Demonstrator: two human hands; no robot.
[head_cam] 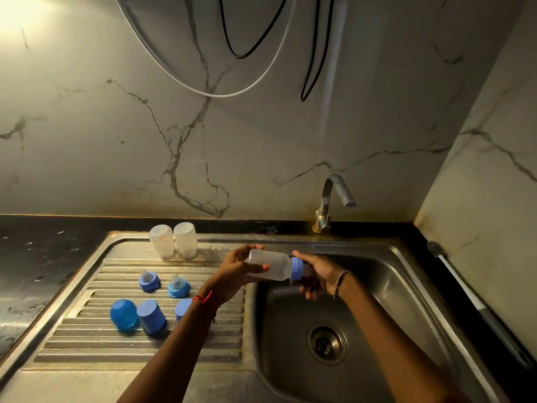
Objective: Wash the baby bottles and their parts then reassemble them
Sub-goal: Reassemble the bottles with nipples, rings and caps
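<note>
Fingers [252, 248] of the left hand [232, 276] wrap over the clear bottle [271, 264], thumb underneath, a firm grip on its body. Right hand [318, 276] curls round the blue collar [297, 269] at the neck; whatever sits past the collar is hidden in the palm. Bottle held on its side above the inner edge of the sink basin [386, 289], just where the drainboard [139, 349] ends.

Step in hand, by my reading: screwing the collar on. To do it well:
- hold the body steady with the left, turn only the collar
- start the thread square, else it crosses and leaks
- stop when snug

On the drainboard:
- two clear bottles [162, 241] [185, 239] stand mouth down at the back edge
- two collars with teats [149, 280] [178, 287] near the middle
- three blue caps [123, 315] [151, 317] [182, 308] toward the front

Tap [334, 196] at the basin's back edge, no water seen running.

Writing: none legible. A faint orange mark on the left upturned bottle, too small to read. No brand visible.
</note>
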